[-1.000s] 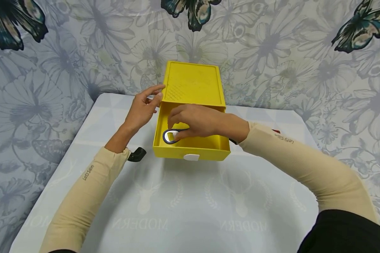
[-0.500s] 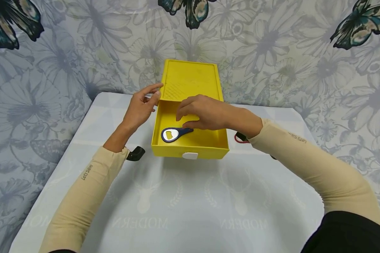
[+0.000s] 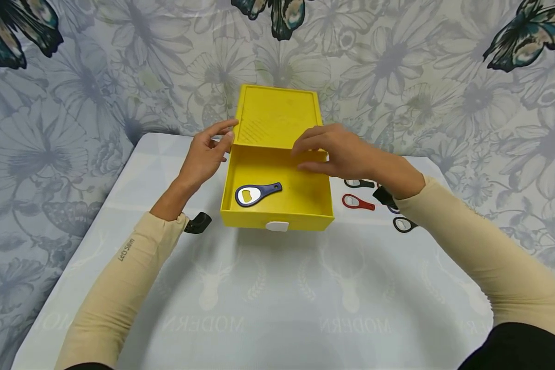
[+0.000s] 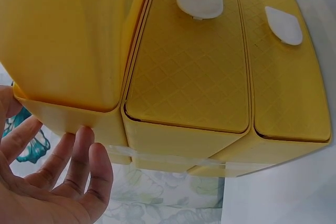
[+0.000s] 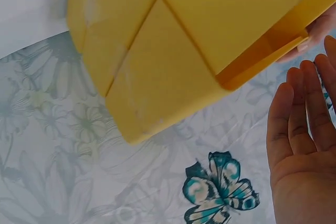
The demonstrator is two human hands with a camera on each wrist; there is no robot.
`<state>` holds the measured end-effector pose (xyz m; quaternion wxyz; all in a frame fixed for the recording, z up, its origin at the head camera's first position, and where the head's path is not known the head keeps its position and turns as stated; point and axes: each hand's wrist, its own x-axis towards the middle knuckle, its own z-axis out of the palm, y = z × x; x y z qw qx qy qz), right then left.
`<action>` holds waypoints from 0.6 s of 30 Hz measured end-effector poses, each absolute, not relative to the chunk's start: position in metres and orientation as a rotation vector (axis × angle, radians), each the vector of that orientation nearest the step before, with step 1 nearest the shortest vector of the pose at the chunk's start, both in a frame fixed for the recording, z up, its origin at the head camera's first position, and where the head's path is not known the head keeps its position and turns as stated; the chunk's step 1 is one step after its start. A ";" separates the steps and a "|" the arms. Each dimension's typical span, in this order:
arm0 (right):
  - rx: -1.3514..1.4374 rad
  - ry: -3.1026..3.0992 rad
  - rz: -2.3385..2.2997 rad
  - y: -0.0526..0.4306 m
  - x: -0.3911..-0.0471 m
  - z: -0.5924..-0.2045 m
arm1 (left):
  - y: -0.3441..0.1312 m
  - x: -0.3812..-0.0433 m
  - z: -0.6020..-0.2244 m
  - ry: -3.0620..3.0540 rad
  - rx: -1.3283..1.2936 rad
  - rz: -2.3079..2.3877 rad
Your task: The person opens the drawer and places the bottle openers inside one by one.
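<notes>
A blue bottle opener (image 3: 271, 189) with a shiny oval head lies in the pulled-out top drawer (image 3: 240, 220) of a yellow drawer unit (image 3: 279, 110). Over the drawer's right rear part is my right hand (image 3: 344, 154), fingers loosely bent and holding nothing; the right wrist view also shows this right hand (image 5: 304, 156) bare beside the unit. On the opposite side, my left hand (image 3: 205, 156) has its fingertips at the unit's left edge. In the left wrist view the left hand's fingers (image 4: 100, 177) extend along the side wall.
Several more openers lie on the table right of the unit, including a red opener (image 3: 358, 202) and a black opener (image 3: 402, 224); my right wrist partly covers them. Two closed drawers (image 4: 189, 61) with white tabs sit below the top one. Patterned cloth (image 3: 166, 67) hangs behind.
My right hand has let go of the blue bottle opener in the drawer and moved up and right. More openers on the table have come into view. My left hand has stayed in place.
</notes>
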<state>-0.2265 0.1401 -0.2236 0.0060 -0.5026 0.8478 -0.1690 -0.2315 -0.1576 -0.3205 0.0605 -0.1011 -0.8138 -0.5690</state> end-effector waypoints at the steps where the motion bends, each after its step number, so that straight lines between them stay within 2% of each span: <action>1: -1.569 2.664 -0.536 0.144 -0.227 -0.224 | -0.157 -0.231 -0.320 -2.466 -0.306 -1.718; 18: -1.469 2.780 -0.584 0.193 -0.231 -0.230 | -0.155 -0.229 -0.320 -2.460 -0.301 -1.725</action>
